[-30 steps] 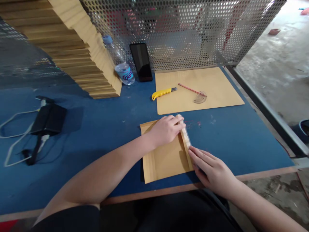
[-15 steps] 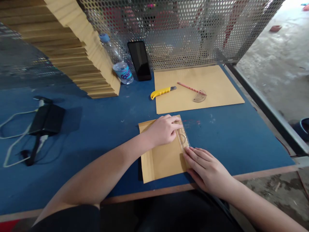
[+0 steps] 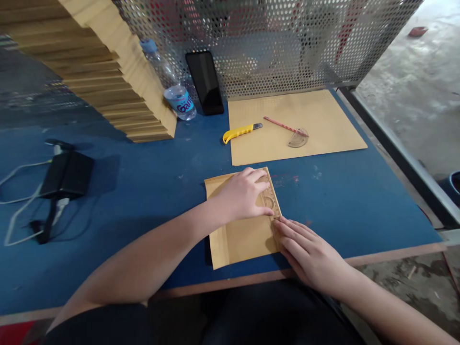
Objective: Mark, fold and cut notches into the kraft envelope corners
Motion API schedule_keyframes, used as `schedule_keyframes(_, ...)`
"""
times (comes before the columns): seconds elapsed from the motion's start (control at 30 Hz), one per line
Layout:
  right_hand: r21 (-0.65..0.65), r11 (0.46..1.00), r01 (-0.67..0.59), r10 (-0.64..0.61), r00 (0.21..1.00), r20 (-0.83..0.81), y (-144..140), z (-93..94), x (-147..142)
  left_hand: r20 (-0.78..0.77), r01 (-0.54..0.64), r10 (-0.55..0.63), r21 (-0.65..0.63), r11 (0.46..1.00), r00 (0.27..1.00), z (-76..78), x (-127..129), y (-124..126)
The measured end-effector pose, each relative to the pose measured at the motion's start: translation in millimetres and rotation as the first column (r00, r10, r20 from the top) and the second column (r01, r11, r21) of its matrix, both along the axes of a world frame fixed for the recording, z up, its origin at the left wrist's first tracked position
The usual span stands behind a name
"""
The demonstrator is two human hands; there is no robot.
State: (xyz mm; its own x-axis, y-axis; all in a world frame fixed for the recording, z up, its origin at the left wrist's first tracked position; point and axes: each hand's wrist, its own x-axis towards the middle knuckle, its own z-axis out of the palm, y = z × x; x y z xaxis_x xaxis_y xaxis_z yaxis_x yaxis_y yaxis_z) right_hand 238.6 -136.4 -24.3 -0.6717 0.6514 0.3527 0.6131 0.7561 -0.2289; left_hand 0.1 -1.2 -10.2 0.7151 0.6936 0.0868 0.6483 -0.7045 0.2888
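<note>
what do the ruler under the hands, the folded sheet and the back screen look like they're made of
Ruler: seemingly clear plastic; the brown sheet shows through it, and its markings are visible.
Folded sheet: matte brown kraft-like paper, with a flat creased strip down one side.
Back screen: apparently metal, silvery grey and punched with even round holes that shapes show through.

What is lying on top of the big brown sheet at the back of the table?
On the big brown sheet lie a pencil and a small protractor. The yellow knife rests with only its blade end on the sheet. What lies beneath the sheet is covered.
</note>
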Motion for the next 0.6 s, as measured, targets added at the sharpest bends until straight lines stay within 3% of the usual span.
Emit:
schedule_keyframes(0.2,-0.027,0.999,-0.035,0.033,0.995,-0.091,-1.6,4.6,4.5,-0.062,0.002,-0.003,-0.018,1.0,0.998,3.8,2.1,-6.9)
schedule_keyframes(0.5,-0.11,0.991,-0.074,0.063,0.993,-0.104,2.0,10.3,6.4,-0.243,-0.036,0.01,-0.102,0.994,0.97,8.9,12.3,-19.2)
schedule_keyframes(0.6,-0.197,0.973,-0.119,0.101,0.99,-0.101,9.4,19.5,12.5,-0.286,-0.053,0.013,-0.136,0.989,0.958,12.8,14.4,-21.7)
